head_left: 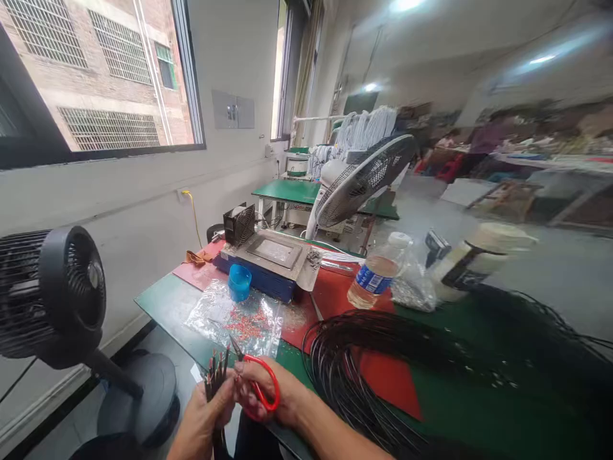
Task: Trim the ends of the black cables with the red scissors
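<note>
My left hand [211, 409] is closed round a bundle of black cables [218, 377], whose stripped ends with reddish and coppery wires point upward. Red-handled scissors [262, 383] are in my right hand [280, 390], their blades [236, 347] angled up and left beside the cable ends. The fingertips of both hands meet near the wires; what they pinch there is too small to make out. Just beyond, a clear plastic sheet [211, 316] bears many small red scraps [246, 324]. A large coil of black cable [335, 358] lies on the table to the right.
Behind the sheet stand a blue cup [239, 282] and a blue-sided heating plate [268, 268] with a small fan [239, 223]. A bottle of liquid [376, 275] and a pale jug [474, 262] are at right. Floor fans stand left [57, 294] and behind the table [366, 182].
</note>
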{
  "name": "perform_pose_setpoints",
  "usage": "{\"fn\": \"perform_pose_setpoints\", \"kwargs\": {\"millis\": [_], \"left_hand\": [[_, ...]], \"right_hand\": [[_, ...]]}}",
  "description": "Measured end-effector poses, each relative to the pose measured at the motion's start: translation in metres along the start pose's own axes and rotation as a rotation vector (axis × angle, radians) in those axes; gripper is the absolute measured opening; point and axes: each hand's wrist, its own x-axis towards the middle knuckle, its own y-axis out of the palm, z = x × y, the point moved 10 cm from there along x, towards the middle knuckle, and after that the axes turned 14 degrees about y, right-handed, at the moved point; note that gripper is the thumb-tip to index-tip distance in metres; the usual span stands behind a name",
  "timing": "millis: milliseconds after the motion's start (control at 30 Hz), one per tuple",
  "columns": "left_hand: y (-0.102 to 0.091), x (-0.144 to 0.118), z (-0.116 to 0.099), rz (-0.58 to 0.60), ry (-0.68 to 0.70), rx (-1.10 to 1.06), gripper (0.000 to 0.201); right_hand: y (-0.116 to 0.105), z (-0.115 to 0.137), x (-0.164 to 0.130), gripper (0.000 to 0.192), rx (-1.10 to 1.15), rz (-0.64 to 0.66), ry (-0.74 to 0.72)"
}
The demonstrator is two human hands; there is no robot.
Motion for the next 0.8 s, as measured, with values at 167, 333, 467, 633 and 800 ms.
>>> {"fn": "perform_pose_setpoints", "kwargs": {"millis": [167,333,467,633,800], "left_hand": [[-0.002,0.003,-0.004,-0.016,0.034,0.021,0.029],[-0.007,0.004,-0.001,-0.049,0.047,0.048,0.031],[-0.017,0.003,0.007,-0.128,0.049,0.036,0.031],[-0.025,0.000,0.015,-0.203,-0.005,0.024,0.044],[-0.015,0.001,0.004,-0.109,0.036,0.056,0.032]], "right_hand": [[0.001,0.005,-0.002,0.050,0.031,-0.014,-0.039],[0.004,0.019,-0.010,0.050,-0.040,-0.049,-0.153],[0.001,0.020,-0.011,0.048,-0.102,-0.076,-0.192],[-0.004,0.021,-0.010,0.042,-0.173,-0.110,-0.270],[0.004,0.019,-0.010,0.047,-0.088,-0.049,-0.199]]}}
